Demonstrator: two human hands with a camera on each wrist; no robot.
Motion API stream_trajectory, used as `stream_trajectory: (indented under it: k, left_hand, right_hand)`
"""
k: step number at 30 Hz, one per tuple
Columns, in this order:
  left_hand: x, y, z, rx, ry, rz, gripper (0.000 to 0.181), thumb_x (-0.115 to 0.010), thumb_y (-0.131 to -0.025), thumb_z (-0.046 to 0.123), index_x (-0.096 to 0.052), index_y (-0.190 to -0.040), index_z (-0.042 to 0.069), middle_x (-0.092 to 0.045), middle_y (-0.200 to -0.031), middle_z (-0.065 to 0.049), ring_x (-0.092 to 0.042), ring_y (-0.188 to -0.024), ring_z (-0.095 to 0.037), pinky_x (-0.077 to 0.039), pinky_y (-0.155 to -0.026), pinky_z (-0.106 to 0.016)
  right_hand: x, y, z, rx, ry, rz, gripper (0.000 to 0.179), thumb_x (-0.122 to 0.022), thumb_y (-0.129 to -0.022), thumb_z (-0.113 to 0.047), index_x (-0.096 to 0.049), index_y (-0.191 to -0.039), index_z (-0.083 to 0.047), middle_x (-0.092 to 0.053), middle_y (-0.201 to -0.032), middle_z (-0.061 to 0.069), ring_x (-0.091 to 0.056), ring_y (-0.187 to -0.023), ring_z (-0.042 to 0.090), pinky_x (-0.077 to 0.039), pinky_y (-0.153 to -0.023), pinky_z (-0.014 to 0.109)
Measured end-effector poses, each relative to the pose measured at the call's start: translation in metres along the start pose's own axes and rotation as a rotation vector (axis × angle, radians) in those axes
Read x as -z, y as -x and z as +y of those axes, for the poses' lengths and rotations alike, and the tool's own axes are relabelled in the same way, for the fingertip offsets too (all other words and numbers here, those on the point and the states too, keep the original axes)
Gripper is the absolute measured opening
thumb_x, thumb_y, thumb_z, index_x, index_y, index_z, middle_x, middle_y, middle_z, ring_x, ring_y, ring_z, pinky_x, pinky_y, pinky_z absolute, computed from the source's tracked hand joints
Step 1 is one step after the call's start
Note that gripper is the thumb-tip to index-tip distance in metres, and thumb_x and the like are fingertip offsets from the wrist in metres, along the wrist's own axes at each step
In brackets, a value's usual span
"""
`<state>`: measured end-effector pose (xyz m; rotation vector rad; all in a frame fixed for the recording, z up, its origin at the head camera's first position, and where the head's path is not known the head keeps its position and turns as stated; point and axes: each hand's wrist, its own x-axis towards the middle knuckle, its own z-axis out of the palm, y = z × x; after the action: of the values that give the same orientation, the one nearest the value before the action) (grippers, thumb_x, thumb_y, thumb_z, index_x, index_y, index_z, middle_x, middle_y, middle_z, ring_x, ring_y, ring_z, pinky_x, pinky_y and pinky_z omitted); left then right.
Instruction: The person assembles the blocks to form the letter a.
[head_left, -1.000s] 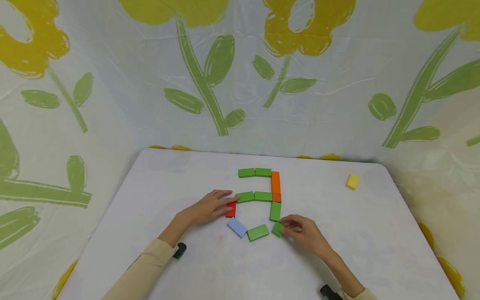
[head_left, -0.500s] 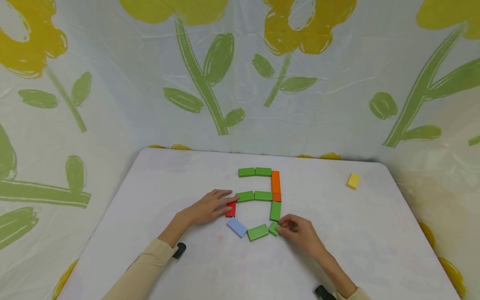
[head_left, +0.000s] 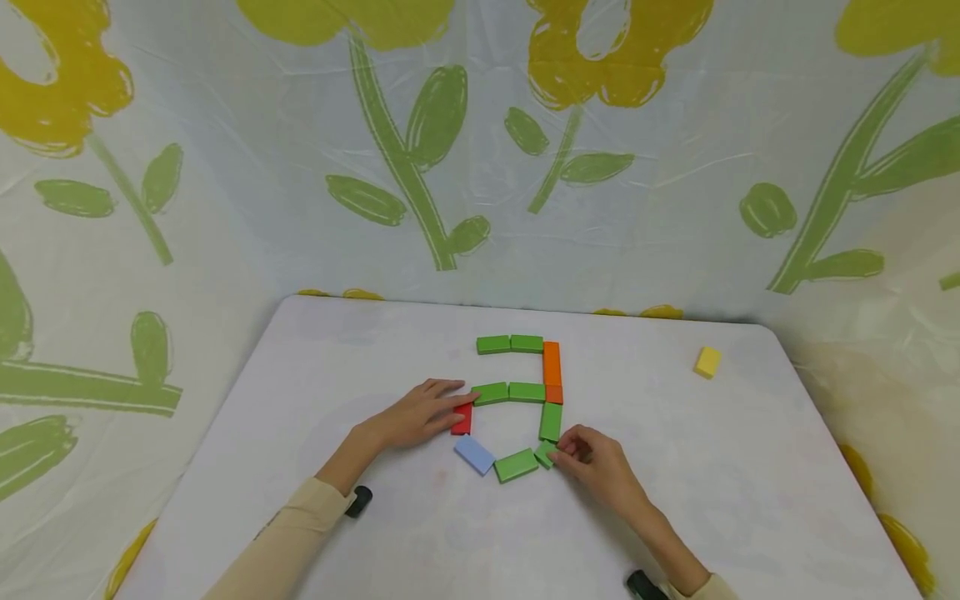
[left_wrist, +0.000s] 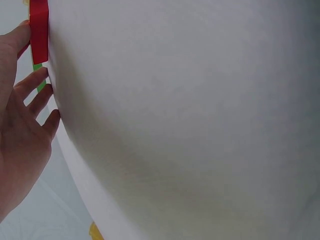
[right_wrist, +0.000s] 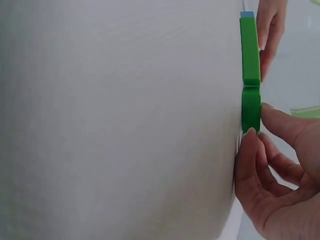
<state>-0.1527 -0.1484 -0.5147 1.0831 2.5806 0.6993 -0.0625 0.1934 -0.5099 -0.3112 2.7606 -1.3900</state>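
My right hand [head_left: 602, 468] pinches a short green block [head_left: 544, 454] at the lower right corner of an outline of flat blocks. In the right wrist view that block [right_wrist: 251, 111] meets the end of a longer green block [right_wrist: 250, 52], with my thumb and fingertips at its near end. On the other side, my left hand [head_left: 414, 413] rests with loosely spread fingers at a red block [head_left: 462, 420], one fingertip reaching a green block [head_left: 491, 393] beside it. The left wrist view has the thumb against the red block [left_wrist: 39, 32].
A light blue block [head_left: 474, 455] lies below the red one. Orange blocks [head_left: 552, 367] form the upper right side, and more green blocks [head_left: 527, 343] make the top row. A yellow block [head_left: 707, 362] lies apart at the right of the white table [head_left: 360, 342]. Flower-printed sheeting surrounds it.
My right hand has moved left with the short green block, bringing it against the longer green block at the bottom. My left hand has stayed in place.
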Motion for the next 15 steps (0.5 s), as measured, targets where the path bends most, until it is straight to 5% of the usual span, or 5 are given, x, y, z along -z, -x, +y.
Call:
stream_trajectory:
  k: [9, 15]
  left_hand:
    - [-0.0007, 0.0008, -0.0006, 0.002, -0.004, -0.002, 0.052, -0.053, -0.109, 0.033, -0.042, -0.159, 0.023, -0.037, -0.162, -0.012, -0.033, -0.147, -0.035, -0.032, -0.117, -0.056]
    - [-0.0003, 0.0009, 0.0000, -0.022, -0.011, 0.019, 0.051, -0.054, -0.108, 0.030, -0.044, -0.158, 0.020, -0.039, -0.160, -0.015, -0.035, -0.145, -0.037, -0.033, -0.116, -0.058]
  right_hand:
    - [0.0027, -0.0053, 0.0038, 0.263, 0.157, -0.030, 0.049, -0.082, -0.087, -0.010, -0.065, -0.132, -0.002, -0.058, -0.133, 0.014, -0.062, -0.095, 0.022, -0.055, -0.077, 0.029]
    - [0.0036, -0.0045, -0.0021, 0.278, 0.331, -0.078, 0.056, -0.077, -0.093, -0.019, -0.059, -0.142, 0.001, -0.055, -0.149, 0.015, -0.055, -0.108, 0.025, -0.051, -0.090, 0.041]
